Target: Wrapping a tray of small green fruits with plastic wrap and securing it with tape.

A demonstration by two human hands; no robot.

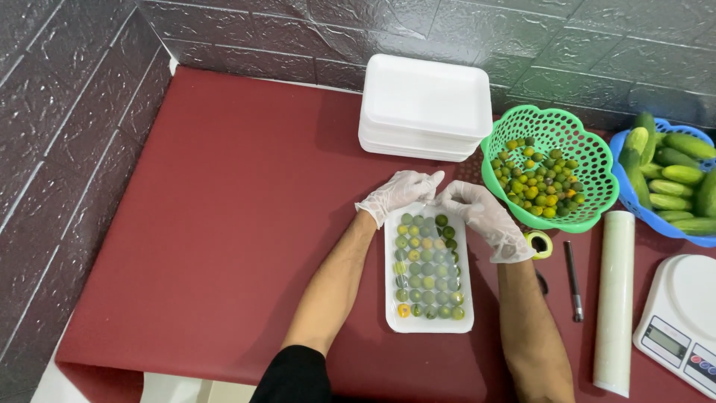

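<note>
Dark red table (224, 224) against grey brick-pattern wall. Centre frame: white foam tray (429, 322) of small green limes under clear film (428, 261). Left hand (397, 192) and right hand (481, 216), gloved, pinched the film at the tray's far end; wrapping appeared underway. Stacked trays (425, 104) above; green basket (589, 149), film roll (615, 298), scale (682, 313) at right.

Scale (682, 325) and cucumber basket (656, 216) edge-cropped

Small produce-packing station: red table (224, 224) against grey tiled wall, stacked foam trays (425, 104), baskets of limes (548, 168) and cucumbers (671, 179), wrap roll (615, 298), digital scale (682, 317).
</note>
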